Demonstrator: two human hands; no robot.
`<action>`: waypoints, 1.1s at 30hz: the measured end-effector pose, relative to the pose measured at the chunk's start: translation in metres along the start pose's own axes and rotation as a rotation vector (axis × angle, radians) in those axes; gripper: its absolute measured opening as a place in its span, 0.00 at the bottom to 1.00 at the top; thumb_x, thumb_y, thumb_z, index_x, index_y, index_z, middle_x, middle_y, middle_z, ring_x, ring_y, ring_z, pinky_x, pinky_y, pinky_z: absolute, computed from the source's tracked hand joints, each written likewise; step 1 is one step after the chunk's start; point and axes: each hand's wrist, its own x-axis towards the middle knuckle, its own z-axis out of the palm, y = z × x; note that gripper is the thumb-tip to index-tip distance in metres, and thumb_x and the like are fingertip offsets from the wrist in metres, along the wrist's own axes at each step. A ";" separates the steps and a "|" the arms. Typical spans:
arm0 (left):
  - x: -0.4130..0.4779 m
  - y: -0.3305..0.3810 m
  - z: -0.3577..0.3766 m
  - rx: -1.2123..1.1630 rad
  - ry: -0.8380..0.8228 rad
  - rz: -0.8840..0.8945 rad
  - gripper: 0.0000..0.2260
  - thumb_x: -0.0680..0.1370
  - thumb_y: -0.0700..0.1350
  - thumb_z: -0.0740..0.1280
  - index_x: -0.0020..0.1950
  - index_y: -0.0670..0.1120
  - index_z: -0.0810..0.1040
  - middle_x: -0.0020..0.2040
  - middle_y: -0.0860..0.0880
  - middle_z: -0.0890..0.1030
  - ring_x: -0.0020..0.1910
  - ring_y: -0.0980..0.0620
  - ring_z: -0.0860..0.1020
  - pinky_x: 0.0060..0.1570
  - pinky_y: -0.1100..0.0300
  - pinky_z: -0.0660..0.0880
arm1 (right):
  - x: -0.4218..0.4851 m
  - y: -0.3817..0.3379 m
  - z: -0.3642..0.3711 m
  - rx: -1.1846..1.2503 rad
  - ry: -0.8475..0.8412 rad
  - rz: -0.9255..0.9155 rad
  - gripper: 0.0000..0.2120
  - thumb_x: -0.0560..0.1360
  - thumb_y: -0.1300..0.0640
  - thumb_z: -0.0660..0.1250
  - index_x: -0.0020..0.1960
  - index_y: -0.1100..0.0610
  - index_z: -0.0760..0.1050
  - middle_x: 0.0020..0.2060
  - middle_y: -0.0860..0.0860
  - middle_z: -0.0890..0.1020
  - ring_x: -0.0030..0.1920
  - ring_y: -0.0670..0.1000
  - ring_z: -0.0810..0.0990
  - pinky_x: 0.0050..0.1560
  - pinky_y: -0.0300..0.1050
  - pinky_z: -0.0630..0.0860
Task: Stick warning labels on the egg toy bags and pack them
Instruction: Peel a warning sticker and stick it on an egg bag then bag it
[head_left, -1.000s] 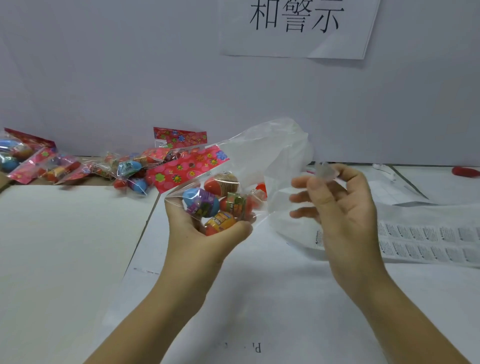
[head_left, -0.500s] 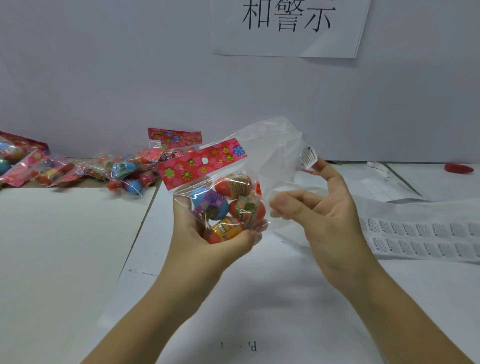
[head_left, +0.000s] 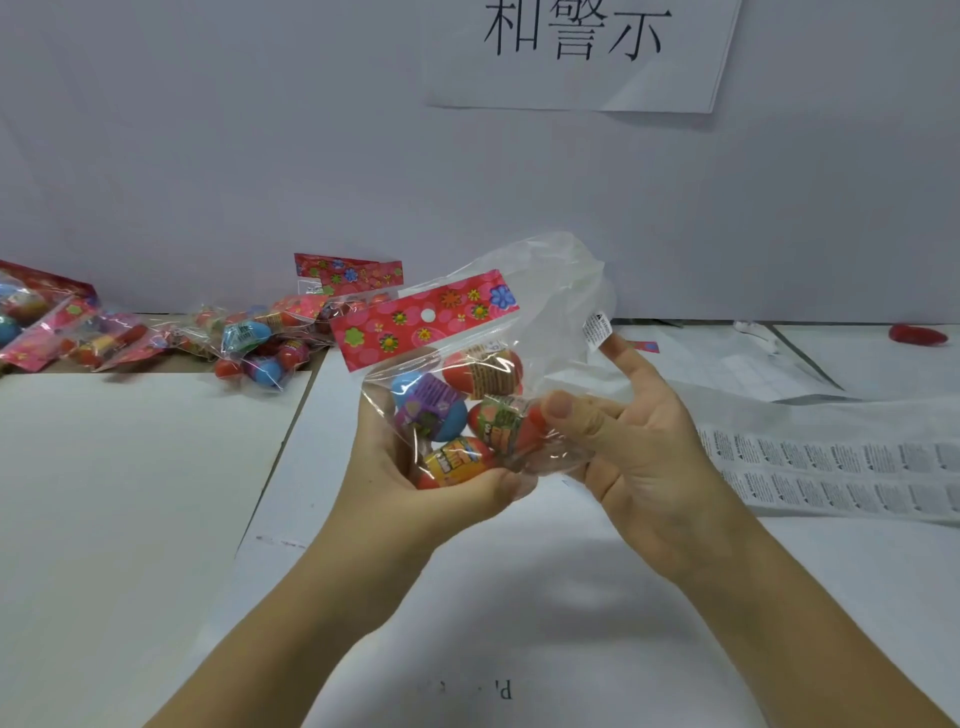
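Left hand (head_left: 415, 483) curls round the bottom of an egg toy bag (head_left: 457, 395), held above the table (head_left: 519, 597). Right hand (head_left: 649, 457) pinches the bag's side, with a warning label (head_left: 597, 330) stuck to its raised forefinger. A label sheet (head_left: 857, 478) lies to the right, and more bags (head_left: 249, 338) are piled at far left.

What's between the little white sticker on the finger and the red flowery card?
Head view: only a crumpled clear plastic bag lies between the warning label on the right hand's fingertip and the red flowery card of the egg toy bag.
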 end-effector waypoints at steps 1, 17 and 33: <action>0.000 0.001 -0.001 -0.016 -0.011 -0.011 0.41 0.51 0.37 0.80 0.61 0.54 0.71 0.50 0.47 0.85 0.50 0.43 0.84 0.42 0.58 0.81 | 0.000 -0.001 -0.001 0.021 -0.022 0.014 0.44 0.59 0.61 0.81 0.69 0.46 0.63 0.44 0.59 0.86 0.42 0.57 0.85 0.42 0.50 0.83; -0.003 -0.019 0.026 -0.361 0.045 -0.145 0.18 0.58 0.47 0.78 0.47 0.50 0.86 0.52 0.45 0.85 0.51 0.43 0.84 0.44 0.55 0.82 | -0.004 0.005 0.008 0.047 0.231 -0.162 0.47 0.57 0.56 0.76 0.71 0.45 0.57 0.40 0.57 0.86 0.40 0.52 0.86 0.36 0.40 0.80; -0.007 -0.011 0.028 -0.669 0.090 -0.114 0.09 0.71 0.45 0.73 0.48 0.42 0.86 0.56 0.38 0.83 0.56 0.43 0.83 0.49 0.55 0.81 | -0.007 0.001 0.009 -0.032 0.058 -0.155 0.42 0.60 0.57 0.76 0.68 0.43 0.61 0.38 0.57 0.86 0.38 0.53 0.85 0.39 0.42 0.80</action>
